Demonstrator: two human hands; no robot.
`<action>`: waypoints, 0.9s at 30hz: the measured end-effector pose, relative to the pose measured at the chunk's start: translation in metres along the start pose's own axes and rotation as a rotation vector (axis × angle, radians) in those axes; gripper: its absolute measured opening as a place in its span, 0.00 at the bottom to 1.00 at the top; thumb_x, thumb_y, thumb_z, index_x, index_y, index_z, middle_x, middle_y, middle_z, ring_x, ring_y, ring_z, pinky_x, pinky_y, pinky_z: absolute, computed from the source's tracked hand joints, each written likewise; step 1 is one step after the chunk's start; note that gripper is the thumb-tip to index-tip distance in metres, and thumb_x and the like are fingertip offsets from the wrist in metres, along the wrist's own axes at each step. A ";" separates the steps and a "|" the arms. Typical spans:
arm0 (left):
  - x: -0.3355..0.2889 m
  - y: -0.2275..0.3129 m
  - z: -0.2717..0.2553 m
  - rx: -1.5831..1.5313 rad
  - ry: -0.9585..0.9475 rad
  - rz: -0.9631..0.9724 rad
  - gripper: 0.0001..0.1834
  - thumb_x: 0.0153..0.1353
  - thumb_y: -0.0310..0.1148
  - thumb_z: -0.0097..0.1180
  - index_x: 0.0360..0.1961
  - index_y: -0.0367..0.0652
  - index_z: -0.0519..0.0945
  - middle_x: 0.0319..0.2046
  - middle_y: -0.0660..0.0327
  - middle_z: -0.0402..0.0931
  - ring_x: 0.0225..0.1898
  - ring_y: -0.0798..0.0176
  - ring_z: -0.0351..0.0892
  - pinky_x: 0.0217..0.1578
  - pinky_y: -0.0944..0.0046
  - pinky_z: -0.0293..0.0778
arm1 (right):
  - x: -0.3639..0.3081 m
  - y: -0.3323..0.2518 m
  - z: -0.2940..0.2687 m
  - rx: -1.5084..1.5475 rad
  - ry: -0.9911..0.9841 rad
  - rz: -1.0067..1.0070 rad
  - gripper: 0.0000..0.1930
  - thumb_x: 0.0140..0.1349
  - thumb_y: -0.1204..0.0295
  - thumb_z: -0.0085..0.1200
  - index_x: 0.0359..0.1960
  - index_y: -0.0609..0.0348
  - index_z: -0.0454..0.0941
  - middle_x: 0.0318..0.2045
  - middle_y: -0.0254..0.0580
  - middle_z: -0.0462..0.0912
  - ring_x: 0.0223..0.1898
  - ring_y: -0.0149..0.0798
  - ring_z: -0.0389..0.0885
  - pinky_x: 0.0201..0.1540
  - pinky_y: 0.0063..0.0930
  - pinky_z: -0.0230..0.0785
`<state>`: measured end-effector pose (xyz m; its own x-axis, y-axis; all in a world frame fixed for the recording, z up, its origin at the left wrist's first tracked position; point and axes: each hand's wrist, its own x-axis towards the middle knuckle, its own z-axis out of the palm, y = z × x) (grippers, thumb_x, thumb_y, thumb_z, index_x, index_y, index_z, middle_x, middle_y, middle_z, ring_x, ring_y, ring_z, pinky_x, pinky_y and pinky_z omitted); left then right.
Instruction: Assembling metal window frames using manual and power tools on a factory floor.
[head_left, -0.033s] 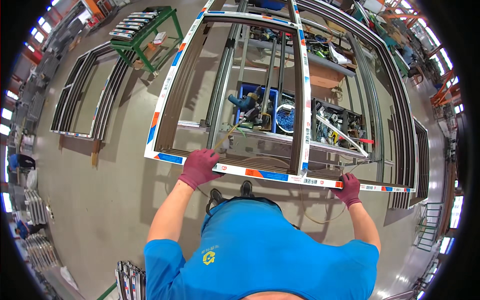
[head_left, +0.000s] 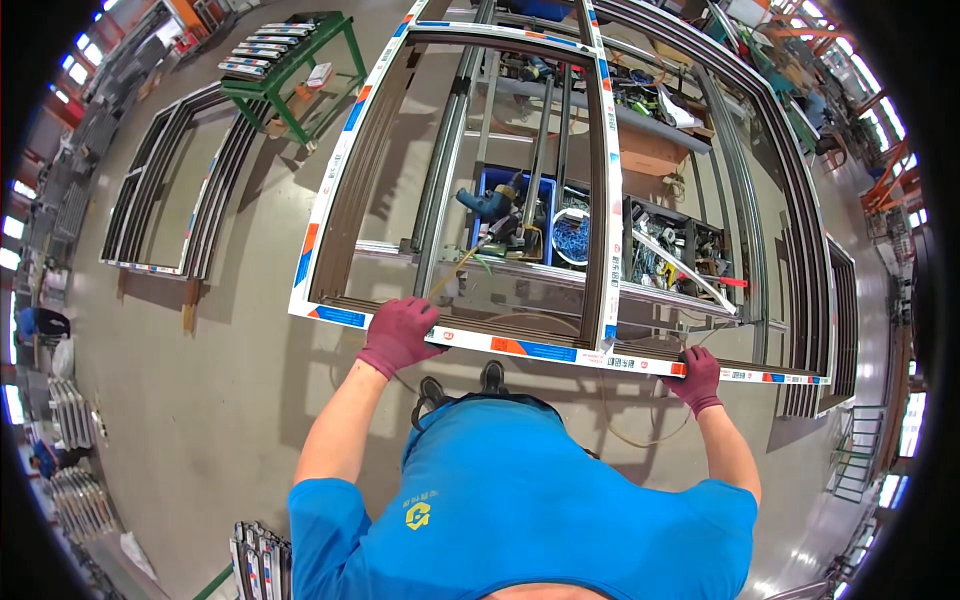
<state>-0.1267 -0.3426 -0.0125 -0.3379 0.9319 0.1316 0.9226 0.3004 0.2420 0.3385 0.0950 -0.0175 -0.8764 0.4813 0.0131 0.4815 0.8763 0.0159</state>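
Observation:
A large brown window frame (head_left: 535,350) with white, blue and orange protective tape lies across a metal stand in front of me. My left hand (head_left: 400,335), in a maroon glove, is wrapped around the near edge, left of the middle bar. Farther right, my right hand (head_left: 697,379), gloved alike, grips the same edge with its fingers curled over it. Through the frame's openings show the stand's metal rails (head_left: 450,160). Below them a blue bin (head_left: 547,225) holds a teal power drill (head_left: 488,204) and other tools. My fingertips are partly hidden.
A green table (head_left: 290,80) with taped profiles stands at the far left, near another brown frame (head_left: 195,180). A white bucket (head_left: 572,238) of blue pieces and a black tray (head_left: 680,250) of hardware sit under the frame. A thin hose (head_left: 640,440) trails on the floor.

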 end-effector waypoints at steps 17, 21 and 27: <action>0.001 -0.001 -0.002 -0.015 0.001 0.008 0.28 0.41 0.52 0.78 0.37 0.51 0.78 0.35 0.60 0.77 0.42 0.53 0.81 0.45 0.50 0.77 | 0.003 -0.005 -0.005 -0.029 0.056 -0.037 0.29 0.34 0.53 0.78 0.35 0.53 0.78 0.38 0.45 0.82 0.43 0.52 0.82 0.44 0.47 0.77; 0.001 -0.002 0.000 -0.023 -0.004 0.009 0.28 0.41 0.53 0.78 0.37 0.51 0.77 0.36 0.60 0.77 0.43 0.53 0.81 0.45 0.49 0.77 | 0.004 -0.007 -0.006 -0.023 0.057 -0.034 0.29 0.34 0.53 0.78 0.35 0.53 0.78 0.38 0.46 0.82 0.43 0.53 0.82 0.44 0.48 0.76; 0.001 -0.003 0.003 0.002 -0.032 0.004 0.29 0.41 0.54 0.78 0.39 0.51 0.78 0.37 0.60 0.77 0.44 0.53 0.81 0.46 0.50 0.76 | 0.003 -0.008 -0.006 -0.024 0.057 -0.030 0.30 0.34 0.53 0.78 0.36 0.54 0.78 0.39 0.47 0.82 0.43 0.54 0.82 0.44 0.48 0.76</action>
<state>-0.1292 -0.3424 -0.0158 -0.3277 0.9392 0.1020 0.9245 0.2966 0.2395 0.3319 0.0899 -0.0120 -0.8892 0.4521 0.0696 0.4554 0.8893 0.0412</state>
